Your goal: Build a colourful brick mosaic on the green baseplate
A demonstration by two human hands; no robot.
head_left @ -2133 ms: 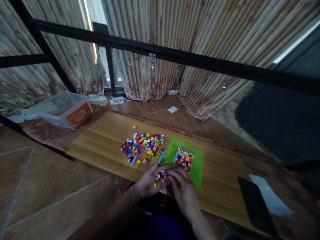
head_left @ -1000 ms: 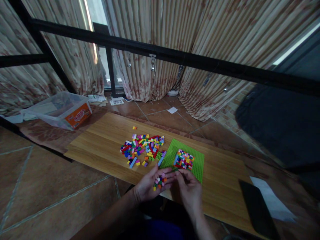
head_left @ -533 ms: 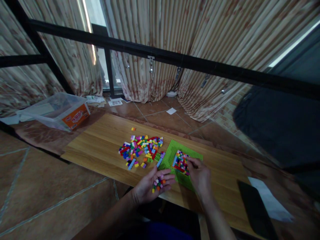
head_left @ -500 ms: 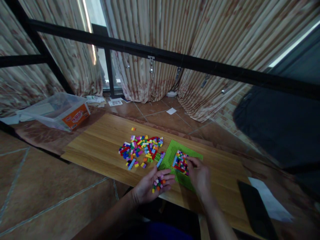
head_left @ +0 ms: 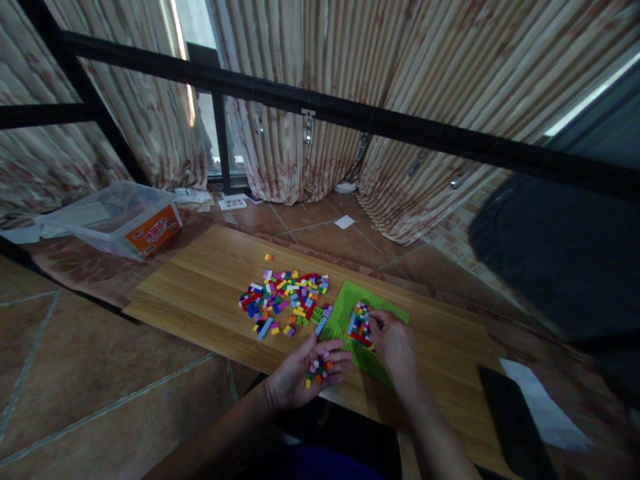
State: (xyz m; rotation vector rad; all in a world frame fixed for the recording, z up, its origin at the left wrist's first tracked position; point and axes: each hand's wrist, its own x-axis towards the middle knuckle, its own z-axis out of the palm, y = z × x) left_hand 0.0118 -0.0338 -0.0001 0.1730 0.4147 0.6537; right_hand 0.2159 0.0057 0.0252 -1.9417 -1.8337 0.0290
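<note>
A green baseplate (head_left: pixel 342 313) lies on the wooden board (head_left: pixel 210 287), with a patch of small coloured bricks (head_left: pixel 358 323) built on it. My right hand (head_left: pixel 393 343) rests on the plate, its fingertips pinched together at the right side of that patch; what they pinch is too small to make out. My left hand (head_left: pixel 300 377) is palm up near the board's front edge, fingers cupped around a small heap of bricks (head_left: pixel 317 370). A loose pile of coloured bricks (head_left: pixel 283 300) lies to the left of the plate.
A clear plastic box with an orange label (head_left: pixel 125 223) sits on the floor at the left. A dark flat object (head_left: pixel 515 423) lies at the board's right end beside a white sheet (head_left: pixel 545 407). A black bar (head_left: pixel 350 117) and curtains stand behind.
My right hand has left the left palm and moved forward and right onto the baseplate's brick patch. My left hand has stayed cupped with its bricks.
</note>
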